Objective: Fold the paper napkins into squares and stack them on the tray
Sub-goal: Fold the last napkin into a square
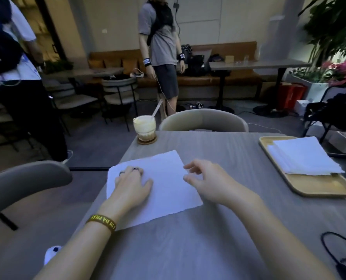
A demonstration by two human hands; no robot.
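One white napkin (169, 185) lies flat near the left edge of the tabletop (218, 235). Left hand (132, 184) presses on it, fingers flat, grip open. Right hand (206, 179) sits at the napkin's right edge, fingers loosely curled, grip holding nothing. Stacked napkins (303, 156) rest on the tray (319, 187) at the right edge. A drink glass (144, 126) stands at the far left corner.

White napkin (164, 190), white napkin stack (305, 156), pale yellow-tan tray (319, 188), grey table (218, 239) with fine wood-grain streaks, yellow wristband (102, 221) with dark lettering, cream drink (144, 126) brown at base, black cable (345, 272), pink flowers (344, 72), red box (290, 94)
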